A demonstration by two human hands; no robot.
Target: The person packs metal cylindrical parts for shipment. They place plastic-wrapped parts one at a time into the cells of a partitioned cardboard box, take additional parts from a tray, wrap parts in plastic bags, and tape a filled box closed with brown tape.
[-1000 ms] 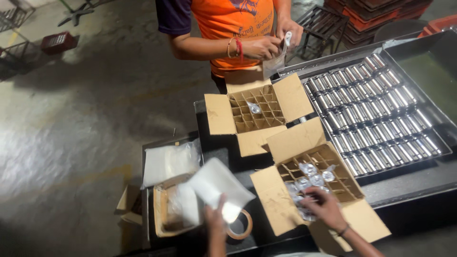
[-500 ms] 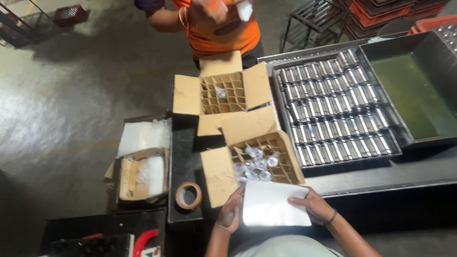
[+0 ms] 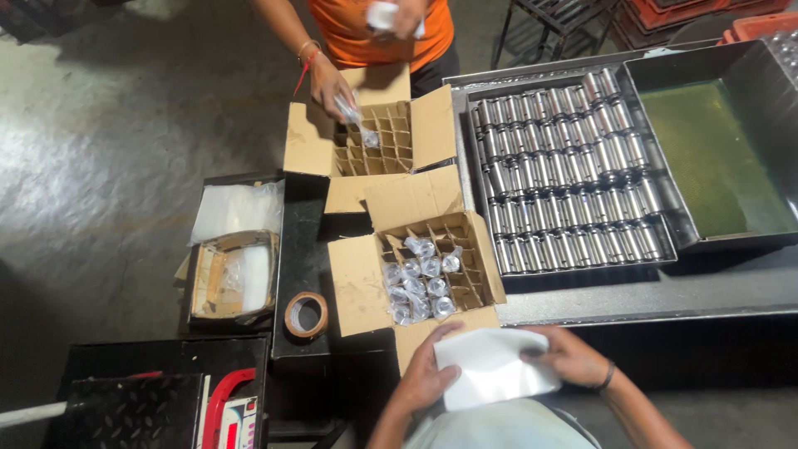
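Both my hands hold a clear plastic bag [image 3: 492, 366] close to my body at the bottom of the view. My left hand [image 3: 426, 376] grips its left edge and my right hand [image 3: 568, 356] grips its right edge. Just beyond them stands an open cardboard box [image 3: 359, 283] with a divider grid; several of its cells hold bagged metal cylinders [image 3: 420, 283]. A second open divided box [image 3: 432, 125] stands farther off, where a person in an orange shirt lowers a bagged part [image 3: 353, 116] into a cell.
A metal tray [image 3: 573, 166] of several rows of shiny cylinders lies to the right, beside a dark tray [image 3: 715, 158] of greenish liquid. A tape roll [image 3: 306, 314], a stack of plastic bags [image 3: 237, 208] and a small carton [image 3: 233, 276] lie to the left.
A second ago my left hand held the bag over the tape roll while my right hand was in the near box. Now both hands hold the bag near my body. The other person reached into the far box.
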